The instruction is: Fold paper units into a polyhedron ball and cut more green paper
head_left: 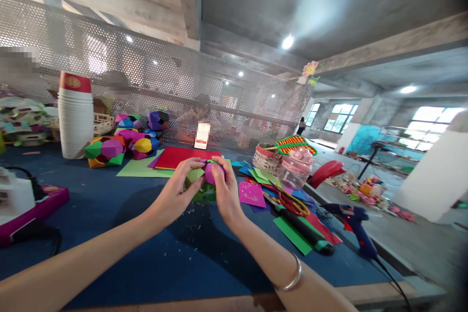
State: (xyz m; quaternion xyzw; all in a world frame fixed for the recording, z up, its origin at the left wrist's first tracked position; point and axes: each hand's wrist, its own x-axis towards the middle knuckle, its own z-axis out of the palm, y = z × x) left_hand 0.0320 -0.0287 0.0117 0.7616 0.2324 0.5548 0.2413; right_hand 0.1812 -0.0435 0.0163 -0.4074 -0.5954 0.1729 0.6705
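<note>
Between my two hands, above the blue tabletop (146,239), is a ball of folded coloured pieces (209,173), with green and purple faces showing. My left hand (183,183) grips its left side, fingers curled over the green part and thumb pressed to the front. On the other side my right hand (227,190) is closed round it, its thumb lying on the purple face. Both hands partly hide the ball. Just behind it lie stacked red sheets (186,156) and a light green sheet (133,168). A magenta square (252,195) lies right of my right hand.
Multicoloured balls (109,150) sit left beside stacked paper cups (75,126). Rightward are scissors (294,200), a black-and-green handled tool (305,228), a glue gun (354,222), a clear bottle (295,168) and a basket (266,158). A phone (202,135) stands before the perforated screen (234,92).
</note>
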